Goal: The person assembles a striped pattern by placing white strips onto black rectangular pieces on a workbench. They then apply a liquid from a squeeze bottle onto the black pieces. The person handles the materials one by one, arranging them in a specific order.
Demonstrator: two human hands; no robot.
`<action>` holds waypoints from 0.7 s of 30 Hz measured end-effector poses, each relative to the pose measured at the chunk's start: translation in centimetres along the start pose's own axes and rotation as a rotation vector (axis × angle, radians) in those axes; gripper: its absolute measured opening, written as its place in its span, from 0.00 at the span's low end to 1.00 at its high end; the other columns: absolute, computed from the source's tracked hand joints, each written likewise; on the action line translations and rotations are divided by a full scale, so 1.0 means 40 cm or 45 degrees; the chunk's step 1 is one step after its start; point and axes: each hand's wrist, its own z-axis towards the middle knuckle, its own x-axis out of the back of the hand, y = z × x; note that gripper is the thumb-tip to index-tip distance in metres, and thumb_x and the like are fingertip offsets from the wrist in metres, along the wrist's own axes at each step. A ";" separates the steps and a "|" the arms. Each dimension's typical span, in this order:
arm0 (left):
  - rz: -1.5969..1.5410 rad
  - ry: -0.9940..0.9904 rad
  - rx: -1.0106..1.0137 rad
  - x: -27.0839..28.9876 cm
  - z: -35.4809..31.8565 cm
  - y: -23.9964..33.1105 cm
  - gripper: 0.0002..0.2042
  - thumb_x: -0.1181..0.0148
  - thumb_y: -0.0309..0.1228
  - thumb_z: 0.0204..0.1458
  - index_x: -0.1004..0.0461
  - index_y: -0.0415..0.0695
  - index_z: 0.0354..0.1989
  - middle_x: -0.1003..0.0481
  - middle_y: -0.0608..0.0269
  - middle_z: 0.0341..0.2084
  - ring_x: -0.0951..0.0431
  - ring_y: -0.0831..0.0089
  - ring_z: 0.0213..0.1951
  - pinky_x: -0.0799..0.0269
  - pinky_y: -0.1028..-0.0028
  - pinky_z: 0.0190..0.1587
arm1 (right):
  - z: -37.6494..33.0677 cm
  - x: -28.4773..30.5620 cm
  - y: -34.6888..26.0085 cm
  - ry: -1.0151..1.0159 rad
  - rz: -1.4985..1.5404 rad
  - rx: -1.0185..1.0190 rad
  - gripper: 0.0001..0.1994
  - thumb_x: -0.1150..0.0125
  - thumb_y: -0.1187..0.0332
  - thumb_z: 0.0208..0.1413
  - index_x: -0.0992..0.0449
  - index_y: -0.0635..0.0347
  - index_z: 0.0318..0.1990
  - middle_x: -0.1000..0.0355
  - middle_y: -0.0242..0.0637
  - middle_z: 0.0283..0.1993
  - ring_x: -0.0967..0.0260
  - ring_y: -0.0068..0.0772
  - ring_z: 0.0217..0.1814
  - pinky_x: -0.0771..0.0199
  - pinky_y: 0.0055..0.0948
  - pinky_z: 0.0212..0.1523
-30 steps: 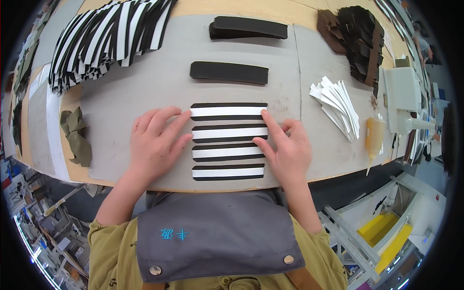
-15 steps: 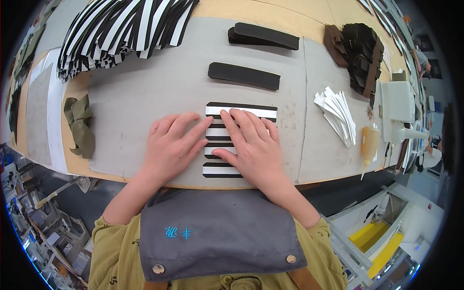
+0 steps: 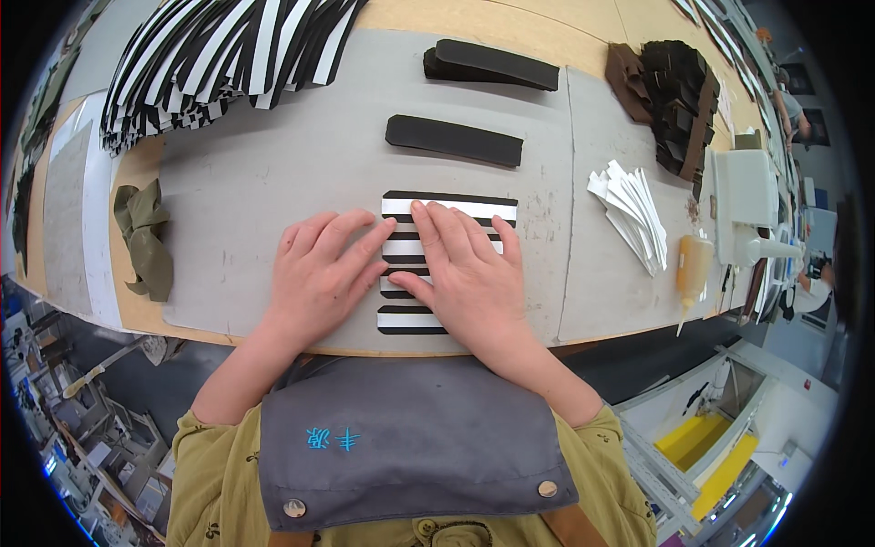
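Several short black strips with white bands along their middles lie in a stack of rows before me, from the top strip [image 3: 465, 203] down to the bottom strip [image 3: 407, 321]. My right hand [image 3: 474, 278] is spread over them, palm down, its fingertips on the top strip's white band and its thumb across a lower one. It hides much of the middle strips and the right end of the bottom one. My left hand [image 3: 319, 269] rests beside their left ends, fingers apart, index fingertip at the top strip's lower left corner. Neither hand grips anything.
Beyond lie a dark strip [image 3: 454, 141] and a dark stack [image 3: 492, 68]. A black-and-white strip pile [image 3: 219, 55] is at far left, olive fabric [image 3: 146, 242] at left. Rightward are white strips [image 3: 631, 219], an amber squeeze bottle [image 3: 693, 269], a dark brown bundle [image 3: 674, 109] and a white container [image 3: 747, 187].
My right little finger has spread outward and up toward the top strip's right part. The whole view has shifted slightly; my left hand stays at the strips' left ends.
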 end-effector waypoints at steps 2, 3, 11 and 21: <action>0.010 0.005 -0.008 -0.001 0.001 -0.001 0.23 0.29 0.37 0.52 0.20 0.56 0.60 0.27 0.75 0.55 0.29 0.70 0.55 0.36 0.65 0.56 | -0.001 0.001 0.000 0.008 -0.005 0.000 0.37 0.34 0.40 0.56 0.27 0.51 0.68 0.30 0.23 0.64 0.33 0.22 0.66 0.47 0.44 0.71; 0.015 0.007 -0.011 -0.001 0.001 -0.001 0.23 0.29 0.37 0.52 0.20 0.56 0.60 0.27 0.75 0.54 0.29 0.70 0.55 0.36 0.65 0.56 | -0.001 0.000 0.001 0.015 -0.010 0.002 0.37 0.34 0.40 0.56 0.27 0.51 0.68 0.30 0.24 0.64 0.32 0.22 0.66 0.47 0.44 0.71; 0.015 -0.116 -0.001 0.002 0.003 0.002 0.23 0.34 0.37 0.57 0.22 0.55 0.63 0.27 0.71 0.63 0.31 0.63 0.66 0.41 0.59 0.69 | -0.003 0.003 0.008 0.027 0.040 -0.004 0.36 0.34 0.40 0.55 0.26 0.52 0.67 0.29 0.25 0.64 0.32 0.24 0.66 0.44 0.45 0.71; -0.007 -0.273 0.011 0.022 0.013 0.002 0.25 0.42 0.43 0.63 0.28 0.51 0.68 0.31 0.64 0.70 0.38 0.56 0.75 0.52 0.52 0.76 | -0.079 0.025 0.144 0.058 -0.004 -0.230 0.37 0.33 0.40 0.55 0.26 0.54 0.67 0.32 0.31 0.69 0.33 0.34 0.66 0.46 0.53 0.72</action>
